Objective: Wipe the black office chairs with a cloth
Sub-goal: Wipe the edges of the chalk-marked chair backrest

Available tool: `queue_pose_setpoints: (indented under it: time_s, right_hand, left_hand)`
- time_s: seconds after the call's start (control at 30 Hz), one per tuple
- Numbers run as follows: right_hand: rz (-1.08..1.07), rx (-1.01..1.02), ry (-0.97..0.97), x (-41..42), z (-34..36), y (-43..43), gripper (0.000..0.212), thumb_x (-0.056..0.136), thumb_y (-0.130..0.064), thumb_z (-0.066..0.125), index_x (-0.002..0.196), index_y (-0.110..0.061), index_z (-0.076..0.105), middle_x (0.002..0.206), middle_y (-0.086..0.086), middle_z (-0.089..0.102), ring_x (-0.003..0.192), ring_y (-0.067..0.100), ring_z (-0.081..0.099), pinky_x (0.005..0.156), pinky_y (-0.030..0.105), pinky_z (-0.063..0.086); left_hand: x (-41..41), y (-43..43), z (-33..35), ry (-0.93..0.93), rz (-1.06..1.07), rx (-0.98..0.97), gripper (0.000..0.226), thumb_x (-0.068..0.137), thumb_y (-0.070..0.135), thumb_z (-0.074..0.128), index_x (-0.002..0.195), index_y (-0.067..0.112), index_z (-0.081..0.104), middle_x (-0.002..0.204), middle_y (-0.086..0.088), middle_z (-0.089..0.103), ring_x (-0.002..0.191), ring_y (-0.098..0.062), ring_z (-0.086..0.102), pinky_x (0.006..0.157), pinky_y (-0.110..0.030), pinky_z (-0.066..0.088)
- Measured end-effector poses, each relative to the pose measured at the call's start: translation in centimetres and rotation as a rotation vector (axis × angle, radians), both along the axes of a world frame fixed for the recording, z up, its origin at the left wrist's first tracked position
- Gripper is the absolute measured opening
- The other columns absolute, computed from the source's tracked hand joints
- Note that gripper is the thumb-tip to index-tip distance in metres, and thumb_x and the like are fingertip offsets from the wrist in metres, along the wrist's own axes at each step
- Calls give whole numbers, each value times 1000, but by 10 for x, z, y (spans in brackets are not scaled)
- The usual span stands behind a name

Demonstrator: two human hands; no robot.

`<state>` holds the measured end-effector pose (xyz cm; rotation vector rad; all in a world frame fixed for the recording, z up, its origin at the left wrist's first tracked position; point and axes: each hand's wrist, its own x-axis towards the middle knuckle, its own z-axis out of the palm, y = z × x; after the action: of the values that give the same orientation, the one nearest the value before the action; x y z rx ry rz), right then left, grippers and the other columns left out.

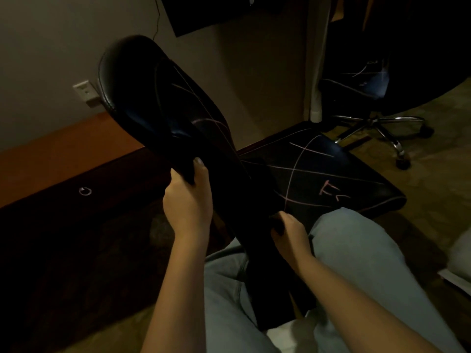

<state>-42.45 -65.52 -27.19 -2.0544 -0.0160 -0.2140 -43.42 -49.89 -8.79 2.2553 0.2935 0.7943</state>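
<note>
The chair (178,110) lies tipped across the person's lap, its back slanting up and away and its seat (318,171) spread out to the right. The left hand (188,197) grips the side edge of the chair's back, thumb on top and fingers curled under the rim. The right hand (290,233) is down where the back meets the seat, curled over something dark. I cannot tell whether that is a cloth or part of the chair, nor whether the hand truly grips it. No cloth shows plainly anywhere.

The step in hand looks like steadying and turning the chair to reach its surfaces. To do it well, the left hand should hold the back firm while the other wipes in long strokes along the padding. The strokes should follow the seams, where dust collects, and the chair's weight should rest on the jeans (356,250) rather than on the wrist.

The chair is covered in smooth black leather-like stuff with a dull sheen. Its rounded top edge is padded, and pale stitched lines cross both back and seat. Beyond the chair's seat stands a second chair (367,82) of the same black make, on a shiny metal star base with castors. Left of the chair runs a brown wooden ledge (63,154).
</note>
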Motion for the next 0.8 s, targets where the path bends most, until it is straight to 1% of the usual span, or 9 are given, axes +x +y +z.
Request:
queue_pose_setpoints:
  time_s: [0.07,0.13,0.23,0.37,0.47,0.53,0.6,0.67,0.8]
  right_hand:
    - [-52,113,-39,-5,6,4,17,90,-6,61,103,-16,66,103,-1,63,94,14,62,81,22,49]
    - [-84,166,-167,-7,21,8,22,89,-5,63,109,-14,67,108,-4,63,100,9,61,86,17,48]
    - [-58,174,-351,-3,41,14,25,88,-5,67,113,-8,68,109,1,66,103,11,62,90,22,49]
    - [-57,101,-420,5,48,18,26,88,-10,66,114,-8,67,108,3,66,102,12,62,88,21,51]
    - [-84,53,-373,7,35,17,19,89,-11,64,108,-11,66,105,1,63,94,10,60,77,17,48]
    - [-84,42,-296,8,16,14,12,91,-11,61,102,-12,64,102,1,61,89,12,60,73,24,49]
    - [-66,15,-212,7,-8,10,9,91,-10,59,99,-11,63,99,3,61,88,19,60,73,33,51]
    - [-33,-19,-119,6,-32,6,11,91,-7,59,99,-12,65,98,4,62,90,20,60,74,29,48]
    - [14,-94,33,5,-57,8,15,90,-9,61,100,-11,71,97,9,66,94,25,62,76,25,42]
  left_hand:
    - [-2,1,1,-1,-12,4,58,98,55,33,122,7,54,76,9,46,73,-17,54,62,-28,36]
    - [-3,2,0,-5,-23,11,66,93,62,29,123,9,54,79,8,48,77,-20,54,65,-30,36]
    - [-1,3,0,-3,-26,1,72,88,65,24,121,9,55,82,4,53,77,-21,56,64,-31,37]
    - [0,1,-1,-8,-17,-11,73,87,65,24,120,8,55,74,11,47,71,-15,51,57,-24,35]
    - [0,3,-2,-10,-13,-21,73,88,68,23,118,10,56,73,10,50,71,-16,54,56,-26,36]
    - [-1,3,-2,-23,-18,-7,78,88,74,21,112,8,57,70,8,51,64,-14,55,53,-25,33]
    - [0,0,-1,-14,-11,-8,76,86,70,21,107,6,57,67,10,48,59,-5,49,50,-22,29]
    - [0,-1,0,-7,2,-7,72,87,67,23,107,6,57,67,12,46,58,0,45,50,-19,27]
    - [0,2,-1,-20,-11,-15,71,90,66,24,107,6,57,66,10,49,57,-5,49,50,-23,29]
